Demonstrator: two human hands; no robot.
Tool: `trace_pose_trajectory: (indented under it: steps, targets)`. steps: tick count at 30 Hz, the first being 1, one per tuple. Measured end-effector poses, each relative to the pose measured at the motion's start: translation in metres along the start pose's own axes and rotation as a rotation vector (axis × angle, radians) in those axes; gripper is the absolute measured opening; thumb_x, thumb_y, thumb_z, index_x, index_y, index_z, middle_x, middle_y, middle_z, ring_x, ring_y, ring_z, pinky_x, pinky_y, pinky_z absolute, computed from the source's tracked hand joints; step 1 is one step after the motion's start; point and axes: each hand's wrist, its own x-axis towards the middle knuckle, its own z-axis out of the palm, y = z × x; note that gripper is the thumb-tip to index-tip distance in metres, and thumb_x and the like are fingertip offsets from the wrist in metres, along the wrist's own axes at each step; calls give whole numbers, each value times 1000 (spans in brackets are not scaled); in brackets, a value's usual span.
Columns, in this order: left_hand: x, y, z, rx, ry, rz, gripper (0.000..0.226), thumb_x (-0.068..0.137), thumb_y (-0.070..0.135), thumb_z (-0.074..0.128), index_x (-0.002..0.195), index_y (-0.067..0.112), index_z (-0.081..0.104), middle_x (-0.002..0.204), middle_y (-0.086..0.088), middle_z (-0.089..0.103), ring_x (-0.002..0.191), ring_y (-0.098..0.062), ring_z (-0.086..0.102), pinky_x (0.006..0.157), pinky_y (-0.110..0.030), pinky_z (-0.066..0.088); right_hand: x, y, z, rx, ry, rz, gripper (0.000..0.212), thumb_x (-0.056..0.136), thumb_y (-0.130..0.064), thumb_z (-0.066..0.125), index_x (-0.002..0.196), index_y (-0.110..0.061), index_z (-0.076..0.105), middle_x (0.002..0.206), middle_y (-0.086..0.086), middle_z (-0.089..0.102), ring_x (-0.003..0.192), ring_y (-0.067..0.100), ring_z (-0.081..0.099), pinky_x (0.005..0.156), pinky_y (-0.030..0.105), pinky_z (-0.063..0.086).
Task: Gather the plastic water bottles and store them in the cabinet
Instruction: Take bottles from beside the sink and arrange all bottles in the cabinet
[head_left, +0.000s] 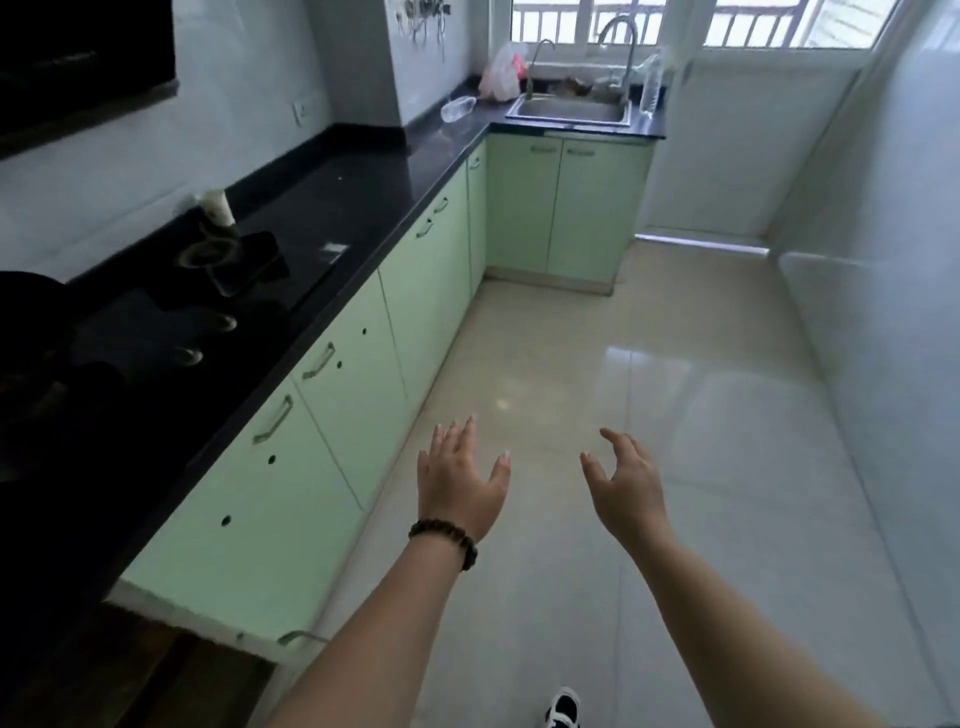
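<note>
No bottle has been gathered yet, judging from how things lie: two plastic water bottles are visible, both at the far end of the kitchen and well apart from the person. One clear bottle (457, 108) lies on its side on the dark surface (363, 197), just left of the steel sink (570, 111) and near a plastic bag (501, 73). A second, taller bottle (650, 88) stands upright on the right of the sink, close to the window. Whether further bottles sit behind the sink cannot be told; the clutter there is too small to read. Every pale green cabinet door in view is shut, including the pair under the sink (566, 202) and the run along the left wall (332, 415); a flap or drawer front at the near left corner looks tilted outward, though this is unclear. Remaining, by this assessment, is the whole task: approach, collection of both bottles, opening a cabinet and storing them. The left hand (460, 480) is held out over the floor with fingers spread, holding and touching nothing; a beaded bracelet (447, 540) circles its wrist. The right hand (626, 483) is likewise empty, fingers loosely curled and apart, in contact with nothing.
</note>
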Motion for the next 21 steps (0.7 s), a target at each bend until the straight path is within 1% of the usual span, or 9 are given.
trace_pose_trajectory:
  steps: [4, 9, 15, 21]
  targets:
    - [81, 52, 21, 2, 11, 27, 67, 94, 47, 47, 151, 18, 26, 159, -6, 26, 148, -21, 13, 119, -43, 14, 87, 4, -37, -17, 45, -25, 49, 94, -27, 55, 138, -8, 46, 143, 13, 45, 136, 26, 36, 111, 34, 27]
    - [157, 100, 33, -3, 44, 41, 67, 93, 46, 48, 151, 18, 28, 158, -6, 27, 148, -21, 14, 119, -42, 15, 175, -2, -64, -22, 72, -59, 47, 94, -26, 55, 136, -6, 47, 140, 14, 48, 134, 27, 38, 110, 33, 29]
    - [261, 121, 39, 1, 57, 32, 67, 94, 47, 45, 152, 20, 24, 159, -4, 25, 149, -19, 13, 120, -42, 11, 282, -14, -57, 1, 45, -69, 49, 93, -26, 57, 137, -9, 47, 142, 14, 46, 135, 27, 38, 111, 36, 29]
    - [399, 128, 48, 5, 64, 35, 67, 94, 48, 45, 151, 19, 26, 159, -6, 25, 148, -20, 14, 120, -40, 11, 420, -35, -29, -3, 23, -97, 50, 93, -28, 56, 138, -11, 45, 145, 10, 43, 136, 24, 37, 112, 36, 30]
